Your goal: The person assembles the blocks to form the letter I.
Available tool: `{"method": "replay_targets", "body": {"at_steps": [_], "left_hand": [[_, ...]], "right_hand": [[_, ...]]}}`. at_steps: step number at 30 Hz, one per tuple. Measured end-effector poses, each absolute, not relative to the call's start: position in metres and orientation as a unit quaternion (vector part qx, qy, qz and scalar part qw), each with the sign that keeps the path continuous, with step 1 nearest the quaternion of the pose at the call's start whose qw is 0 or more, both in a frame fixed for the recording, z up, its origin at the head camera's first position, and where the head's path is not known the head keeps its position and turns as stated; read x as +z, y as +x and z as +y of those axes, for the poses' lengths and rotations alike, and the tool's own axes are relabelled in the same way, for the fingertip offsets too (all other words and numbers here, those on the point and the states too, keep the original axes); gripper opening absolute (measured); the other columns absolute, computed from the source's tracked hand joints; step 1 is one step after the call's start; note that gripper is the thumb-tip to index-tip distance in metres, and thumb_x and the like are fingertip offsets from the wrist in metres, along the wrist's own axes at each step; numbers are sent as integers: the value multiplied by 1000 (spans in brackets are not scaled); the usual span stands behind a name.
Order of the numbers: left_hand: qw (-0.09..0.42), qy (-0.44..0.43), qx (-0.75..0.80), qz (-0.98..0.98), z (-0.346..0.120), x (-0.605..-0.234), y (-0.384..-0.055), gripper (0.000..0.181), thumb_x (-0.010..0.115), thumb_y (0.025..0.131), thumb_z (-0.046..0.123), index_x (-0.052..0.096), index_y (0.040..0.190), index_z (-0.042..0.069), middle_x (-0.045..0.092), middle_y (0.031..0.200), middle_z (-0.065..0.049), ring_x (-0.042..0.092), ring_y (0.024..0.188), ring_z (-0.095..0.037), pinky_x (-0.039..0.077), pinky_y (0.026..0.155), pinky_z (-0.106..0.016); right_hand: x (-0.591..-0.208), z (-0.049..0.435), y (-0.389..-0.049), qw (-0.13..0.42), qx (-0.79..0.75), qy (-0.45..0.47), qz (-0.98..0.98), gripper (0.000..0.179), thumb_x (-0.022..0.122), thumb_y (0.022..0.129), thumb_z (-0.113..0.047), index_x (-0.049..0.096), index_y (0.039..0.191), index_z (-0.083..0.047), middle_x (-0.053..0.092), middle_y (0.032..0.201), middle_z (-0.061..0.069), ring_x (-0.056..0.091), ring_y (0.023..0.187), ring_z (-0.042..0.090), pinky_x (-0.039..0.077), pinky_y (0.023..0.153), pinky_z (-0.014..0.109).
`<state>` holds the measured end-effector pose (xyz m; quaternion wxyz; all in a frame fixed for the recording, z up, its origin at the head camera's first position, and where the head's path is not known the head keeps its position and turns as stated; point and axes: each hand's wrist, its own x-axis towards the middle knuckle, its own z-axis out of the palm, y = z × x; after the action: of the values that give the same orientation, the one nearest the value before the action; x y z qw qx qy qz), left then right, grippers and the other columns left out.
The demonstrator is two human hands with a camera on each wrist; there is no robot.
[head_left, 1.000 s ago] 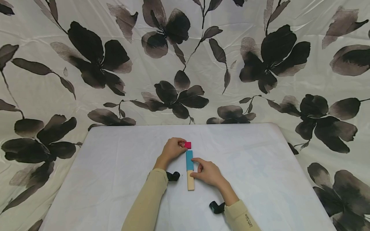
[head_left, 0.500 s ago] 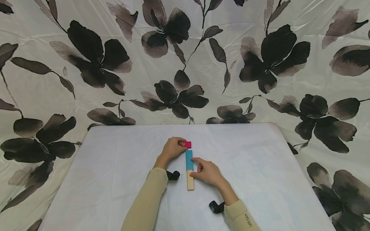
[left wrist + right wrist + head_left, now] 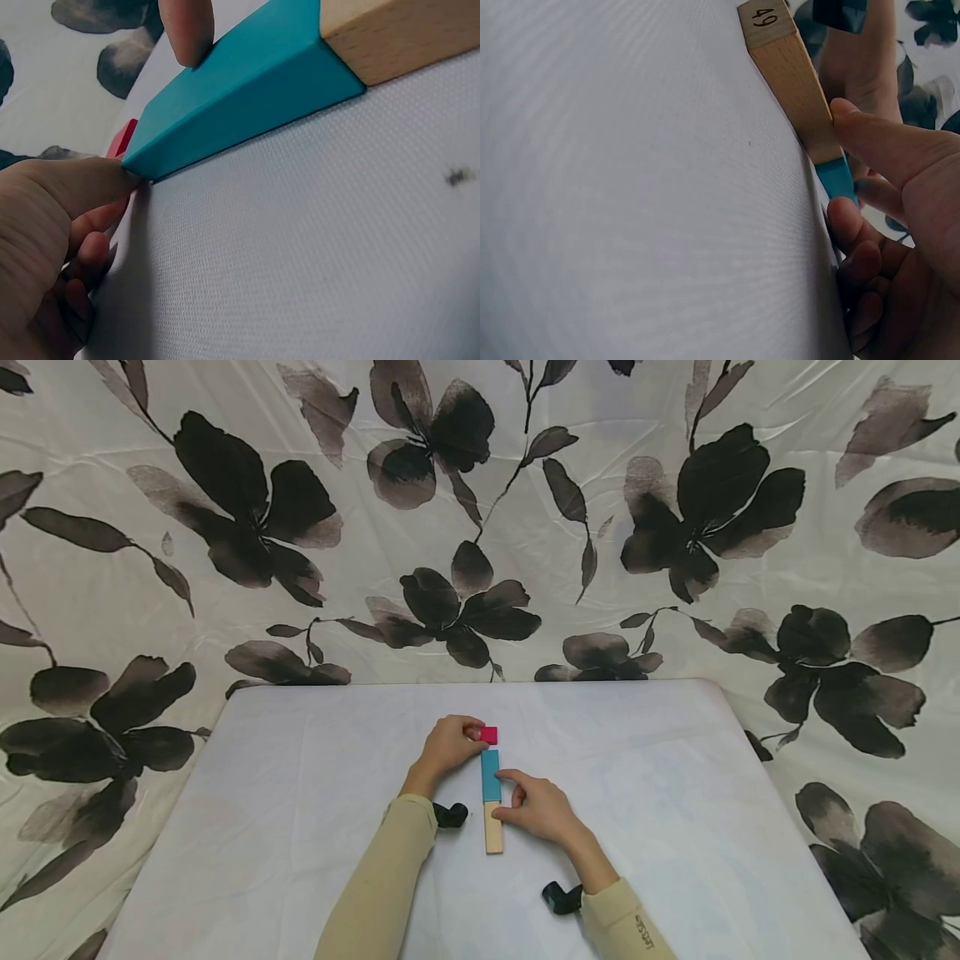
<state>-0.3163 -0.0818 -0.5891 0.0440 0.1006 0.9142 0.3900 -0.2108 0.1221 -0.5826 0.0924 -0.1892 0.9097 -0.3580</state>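
Note:
A small red block [image 3: 489, 736] lies at the far end of a line of blocks; my left hand [image 3: 450, 745] pinches it between thumb and index finger. Just nearer lies a long blue block [image 3: 491, 775], a narrow gap from the red one in the head view. End to end with it is a plain wooden block [image 3: 493, 837], marked "49" on its near end in the right wrist view. My right hand [image 3: 543, 808] touches the blue block with its index finger and the wooden block with its thumb. Its other fingers are bent, partly hidden in the head view.
The blocks lie on a white-covered table [image 3: 300, 760]. A floral curtain [image 3: 570, 527] hangs behind the far edge. Each wrist carries a black camera, one beside the left wrist [image 3: 452, 816] and another by the right wrist [image 3: 561, 898].
Hands and blocks hold almost the same places throughout. Only a very slight shift of the whole view shows.

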Motion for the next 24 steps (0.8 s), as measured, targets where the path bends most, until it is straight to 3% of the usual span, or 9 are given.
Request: {"method": "replay_targets", "body": {"at_steps": [24], "left_hand": [[42,94,391,915,-81,-588,-314,35,81,80,21,72,111,9,61,72,7,54,71,-12,45,71,-33]], "right_hand": [[-582,122,-210,90,-357,-188,911,57,77,82,-39,59,132,-20,53,69,-12,49,57,5,39,53,26]]}}
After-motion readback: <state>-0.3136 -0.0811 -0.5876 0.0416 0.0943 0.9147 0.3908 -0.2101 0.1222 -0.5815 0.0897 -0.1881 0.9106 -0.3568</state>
